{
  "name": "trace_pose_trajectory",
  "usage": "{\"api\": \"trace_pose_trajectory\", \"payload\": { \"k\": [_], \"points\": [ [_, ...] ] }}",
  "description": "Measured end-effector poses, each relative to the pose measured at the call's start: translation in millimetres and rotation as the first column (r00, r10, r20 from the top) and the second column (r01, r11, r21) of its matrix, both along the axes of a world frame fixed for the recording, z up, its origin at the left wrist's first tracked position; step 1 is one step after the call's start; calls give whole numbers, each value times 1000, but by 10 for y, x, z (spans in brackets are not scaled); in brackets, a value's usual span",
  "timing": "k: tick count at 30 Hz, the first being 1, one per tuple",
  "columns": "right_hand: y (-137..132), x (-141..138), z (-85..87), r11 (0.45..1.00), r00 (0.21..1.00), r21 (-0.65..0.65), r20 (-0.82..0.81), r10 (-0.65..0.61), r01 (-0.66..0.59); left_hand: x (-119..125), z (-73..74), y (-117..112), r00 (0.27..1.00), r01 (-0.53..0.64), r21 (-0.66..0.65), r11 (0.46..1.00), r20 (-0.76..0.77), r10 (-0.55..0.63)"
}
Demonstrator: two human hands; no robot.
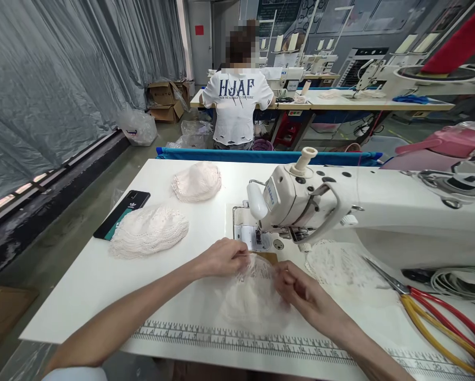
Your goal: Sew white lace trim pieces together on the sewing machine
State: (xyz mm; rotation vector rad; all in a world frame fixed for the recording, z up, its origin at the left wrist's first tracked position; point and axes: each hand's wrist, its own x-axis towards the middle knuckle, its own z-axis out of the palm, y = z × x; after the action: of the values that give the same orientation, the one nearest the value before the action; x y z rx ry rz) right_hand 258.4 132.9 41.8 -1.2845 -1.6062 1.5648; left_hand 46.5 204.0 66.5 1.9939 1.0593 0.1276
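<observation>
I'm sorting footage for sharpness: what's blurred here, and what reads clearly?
Head view: the white cloth between the left hand and right hand looks smeared, perhaps by motion; head view: the ruler and scissors read clearly; head view: the co-worker's head is pixelated.

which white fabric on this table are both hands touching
The sheer piece before the sewing machine, between left hand and right hand; the others lie untouched.

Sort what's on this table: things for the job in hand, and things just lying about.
Likely part of the job:
lace piece, between left hand and right hand
sewing machine, just beyond them
two lace piles, similar-looking
scissors, probably for trimming

Apparently just lying about:
phone
cable
</observation>
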Motion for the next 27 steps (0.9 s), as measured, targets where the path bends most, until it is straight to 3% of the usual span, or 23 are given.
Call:
{"api": "trace_pose_trajectory", "payload": {
  "k": [3,6,9,12,15,19,24,27],
  "points": [
    [3,41,-66,999,998,18,47,28,-29,34,-101,43,995,-21,123,992,-93,32],
    [11,95,-49,999,999,-37,-43,9,-10,37,-144,32,988,-34,171,985,-144,59],
    [36,176,7,988,985,-149,-171,16,-42,47,-165,23,984,-34,177,984,-167,64],
    [60,237,13,986,992,-156,-121,39,-58,60,-179,25,984,-66,154,986,-153,89],
    [68,222,-27,995,987,-40,132,92,-87,66,-197,14,982,-110,129,986,-142,128],
    [62,122,-40,979,906,175,423,26,-110,72,-234,-30,974,-114,195,974,-172,149],
    [58,39,-108,940,839,321,539,-82,-115,82,-279,-71,963,-76,277,958,-228,143],
    [53,38,-227,851,784,498,590,-192,-167,87,-292,-74,957,-76,285,955,-248,150]
  ]
}}
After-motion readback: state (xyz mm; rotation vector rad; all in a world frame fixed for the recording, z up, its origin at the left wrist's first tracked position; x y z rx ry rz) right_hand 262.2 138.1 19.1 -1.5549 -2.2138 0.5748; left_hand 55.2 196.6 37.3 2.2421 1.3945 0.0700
